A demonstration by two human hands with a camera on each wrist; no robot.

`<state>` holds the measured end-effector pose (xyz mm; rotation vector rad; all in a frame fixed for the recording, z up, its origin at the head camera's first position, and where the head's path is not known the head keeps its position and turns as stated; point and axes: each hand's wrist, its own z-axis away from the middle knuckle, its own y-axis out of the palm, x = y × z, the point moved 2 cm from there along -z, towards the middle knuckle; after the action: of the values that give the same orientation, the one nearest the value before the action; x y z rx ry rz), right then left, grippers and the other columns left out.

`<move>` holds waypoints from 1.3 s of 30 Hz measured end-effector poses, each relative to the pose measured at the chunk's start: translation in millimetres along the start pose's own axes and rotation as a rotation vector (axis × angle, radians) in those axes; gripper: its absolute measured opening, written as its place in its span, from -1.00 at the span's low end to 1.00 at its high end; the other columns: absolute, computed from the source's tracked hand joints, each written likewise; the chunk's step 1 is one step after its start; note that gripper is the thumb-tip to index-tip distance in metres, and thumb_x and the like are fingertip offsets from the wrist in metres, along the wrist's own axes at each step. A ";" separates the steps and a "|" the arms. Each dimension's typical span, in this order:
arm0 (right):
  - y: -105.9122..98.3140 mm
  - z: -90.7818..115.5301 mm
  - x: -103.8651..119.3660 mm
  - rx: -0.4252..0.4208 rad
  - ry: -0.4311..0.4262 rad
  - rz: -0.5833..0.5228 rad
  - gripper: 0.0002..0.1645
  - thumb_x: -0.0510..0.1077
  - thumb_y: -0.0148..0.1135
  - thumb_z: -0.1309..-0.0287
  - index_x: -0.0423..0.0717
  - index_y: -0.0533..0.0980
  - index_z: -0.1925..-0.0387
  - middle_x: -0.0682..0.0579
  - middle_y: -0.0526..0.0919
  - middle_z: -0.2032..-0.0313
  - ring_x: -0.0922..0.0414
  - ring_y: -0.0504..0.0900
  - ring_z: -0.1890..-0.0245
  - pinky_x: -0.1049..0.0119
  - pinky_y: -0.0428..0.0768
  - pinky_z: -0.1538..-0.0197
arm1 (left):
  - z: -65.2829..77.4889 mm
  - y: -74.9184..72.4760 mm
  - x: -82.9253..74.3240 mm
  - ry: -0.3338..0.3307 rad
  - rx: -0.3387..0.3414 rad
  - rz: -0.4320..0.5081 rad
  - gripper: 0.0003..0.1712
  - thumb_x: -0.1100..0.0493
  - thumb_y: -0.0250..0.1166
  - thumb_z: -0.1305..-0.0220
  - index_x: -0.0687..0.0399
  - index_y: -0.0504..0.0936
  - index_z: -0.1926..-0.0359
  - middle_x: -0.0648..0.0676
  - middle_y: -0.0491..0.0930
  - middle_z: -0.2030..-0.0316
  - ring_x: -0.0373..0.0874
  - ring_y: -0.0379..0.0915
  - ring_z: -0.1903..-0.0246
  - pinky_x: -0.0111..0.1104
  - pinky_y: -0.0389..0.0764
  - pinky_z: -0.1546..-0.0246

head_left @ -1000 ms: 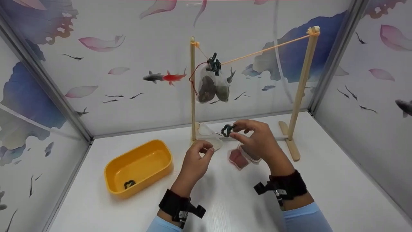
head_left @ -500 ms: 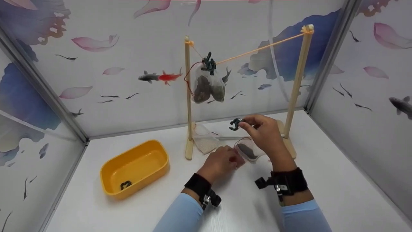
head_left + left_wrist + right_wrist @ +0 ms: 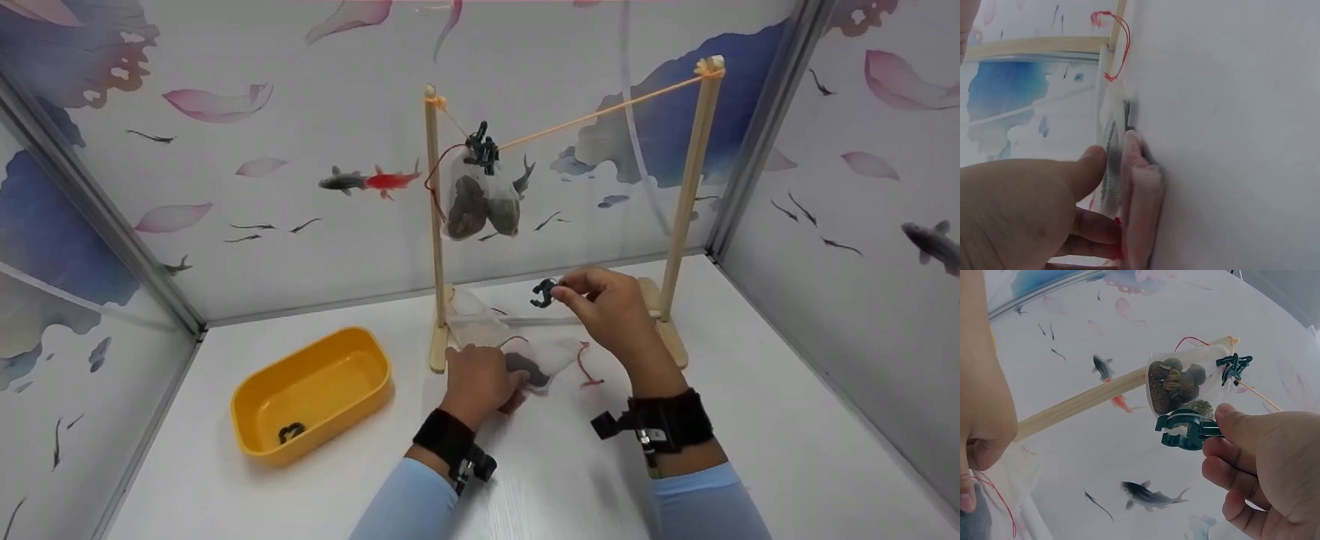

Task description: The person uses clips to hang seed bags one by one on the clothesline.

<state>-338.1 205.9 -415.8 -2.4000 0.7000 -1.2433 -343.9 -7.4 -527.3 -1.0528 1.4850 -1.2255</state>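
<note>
I have a white table (image 3: 750,420) carrying a tall pale wooden frame (image 3: 690,202), with a rectangular yellow plastic tub (image 3: 330,420) left of it. A translucent bag with dark contents (image 3: 529,368) lies on the table, my left grip (image 3: 480,382) touching it; whether it's closed there, I can't tell. My right grip (image 3: 611,311) pinches a small dark-green plastic clip (image 3: 541,293) above the table.

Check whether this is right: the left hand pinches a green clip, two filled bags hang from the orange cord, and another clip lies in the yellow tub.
The hand is wrong: the right hand pinches the green clip, as the right wrist view shows. The rest stands: two filled bags hang from the orange cord, and another clip lies in the yellow tub.
</note>
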 end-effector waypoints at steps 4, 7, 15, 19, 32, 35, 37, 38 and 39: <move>0.2 -1.2 0.5 0.000 -0.003 0.003 -0.82 -0.06 0.61 -0.42 -0.09 0.85 0.12 0.04 0.91 0.25 0.13 0.73 0.32 0.47 0.61 0.26 | -5.1 -3.9 -7.9 0.056 -0.037 0.041 -0.53 -0.29 0.43 -0.56 0.01 0.88 0.13 0.04 0.72 0.18 0.03 0.61 0.03 0.08 0.64 -0.17; 0.4 -1.8 -0.4 -0.001 0.003 0.014 -0.81 -0.07 0.62 -0.41 -0.10 0.84 0.11 0.04 0.92 0.26 0.12 0.75 0.31 0.46 0.62 0.24 | -12.2 0.9 -22.6 0.177 -0.061 0.009 -0.60 -0.21 0.44 -0.59 -0.03 0.83 -0.09 0.01 0.69 0.05 -0.03 0.60 -0.02 -0.04 0.70 -0.09; 2.3 -0.8 -0.4 0.021 0.008 0.039 -0.80 -0.05 0.59 -0.45 -0.09 0.84 0.07 0.04 0.92 0.25 0.12 0.78 0.28 0.40 0.67 0.16 | -26.8 20.4 -56.5 0.188 0.033 -0.160 -0.26 -0.47 0.43 -0.46 -0.30 0.68 -0.49 -0.04 0.81 -0.22 0.04 0.70 -0.23 0.18 0.68 -0.31; 1.8 -1.2 0.2 0.019 -0.010 0.024 -0.80 -0.07 0.59 -0.43 -0.11 0.84 0.07 0.04 0.91 0.27 0.12 0.77 0.29 0.42 0.67 0.17 | -27.8 20.2 -61.2 0.201 0.003 -0.310 -0.56 -0.34 0.40 -0.57 -0.31 0.84 -0.25 -0.06 0.85 -0.04 0.01 0.75 -0.05 0.15 0.70 -0.24; -0.8 -3.8 -0.3 -0.010 -0.002 0.021 -0.77 -0.08 0.60 -0.43 -0.16 0.83 0.05 0.00 0.92 0.26 0.09 0.82 0.27 0.45 0.65 0.16 | -26.6 -14.4 -36.7 0.112 -0.199 0.020 -0.88 0.11 0.42 -0.53 -0.05 0.81 0.22 0.00 0.81 0.34 -0.03 0.74 0.31 -0.01 0.64 0.07; -1.8 -3.5 -2.3 -0.024 0.011 0.035 -0.75 -0.07 0.60 -0.43 -0.17 0.84 0.04 -0.01 0.93 0.25 0.07 0.83 0.26 0.45 0.64 0.15 | -24.2 -31.8 -25.5 0.089 -0.314 0.189 -0.77 0.13 0.42 -0.52 -0.04 0.70 0.38 -0.05 0.70 0.48 -0.11 0.62 0.44 -0.08 0.60 0.23; -2.5 -2.9 -3.6 -0.029 0.025 0.041 -0.74 -0.05 0.58 -0.45 -0.16 0.84 0.03 -0.01 0.93 0.24 0.06 0.83 0.26 0.45 0.64 0.16 | -23.5 -43.9 -18.3 0.076 -0.366 0.274 -0.67 0.11 0.36 -0.59 -0.04 0.63 0.43 -0.08 0.59 0.52 -0.17 0.49 0.50 -0.13 0.57 0.29; -2.6 -2.5 -4.1 -0.029 0.033 0.042 -0.73 -0.03 0.57 -0.46 -0.16 0.84 0.03 -0.01 0.93 0.24 0.06 0.83 0.26 0.45 0.63 0.17 | -22.9 -50.1 -15.1 0.067 -0.383 0.312 -0.65 0.10 0.32 -0.62 -0.04 0.62 0.42 -0.09 0.56 0.52 -0.20 0.44 0.50 -0.17 0.56 0.32; -2.8 -2.2 -4.6 -0.031 0.038 0.041 -0.73 -0.02 0.57 -0.46 -0.16 0.84 0.03 -0.02 0.93 0.24 0.05 0.83 0.26 0.45 0.63 0.18 | -22.4 -55.8 -12.0 0.061 -0.401 0.344 -0.65 0.09 0.28 -0.66 -0.02 0.62 0.40 -0.09 0.54 0.50 -0.21 0.40 0.49 -0.21 0.54 0.34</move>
<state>-341.4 210.7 -416.2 -2.3800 0.7812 -1.2729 -359.7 1.0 -468.7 -0.9648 1.9179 -0.7399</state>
